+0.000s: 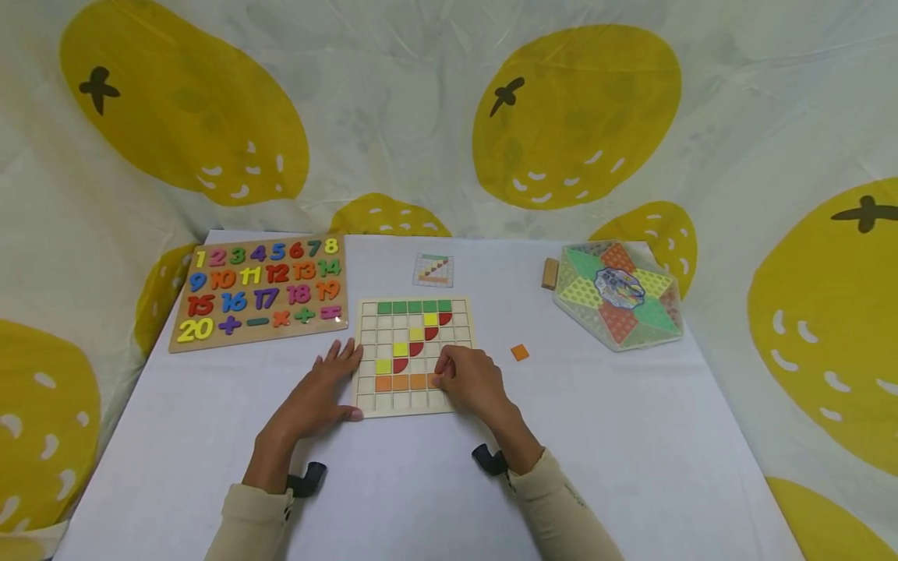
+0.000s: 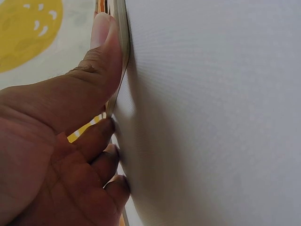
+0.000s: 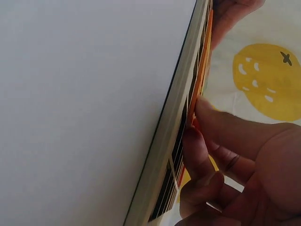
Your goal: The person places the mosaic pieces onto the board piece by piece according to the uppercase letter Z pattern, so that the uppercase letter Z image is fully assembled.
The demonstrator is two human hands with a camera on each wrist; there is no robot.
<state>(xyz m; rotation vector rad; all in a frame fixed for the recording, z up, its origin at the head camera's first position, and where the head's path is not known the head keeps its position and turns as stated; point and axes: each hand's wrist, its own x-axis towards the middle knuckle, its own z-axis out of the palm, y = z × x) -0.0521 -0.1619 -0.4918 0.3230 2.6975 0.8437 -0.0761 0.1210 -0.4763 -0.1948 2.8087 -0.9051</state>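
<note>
A square wooden grid board (image 1: 418,400) lies on the white table, holding green squares (image 1: 414,307) along the top, an orange row near the bottom and a diagonal of yellow squares (image 1: 400,349) and red quarter-circles (image 1: 416,349). My left hand (image 1: 309,401) rests against its left side, fingers spread, thumb at the lower left corner. At the right end of the orange row, my right hand (image 1: 473,382) pinches an orange square tile (image 1: 433,381) between thumb and index finger. The right wrist view shows those fingertips right at the board's surface.
One loose orange tile (image 1: 519,352) lies right of the board. Behind the board is a small pattern card (image 1: 433,269). A number board (image 1: 259,333) sits at the back left; a wooden block (image 1: 550,273) and hexagonal game box (image 1: 617,288) are at the back right.
</note>
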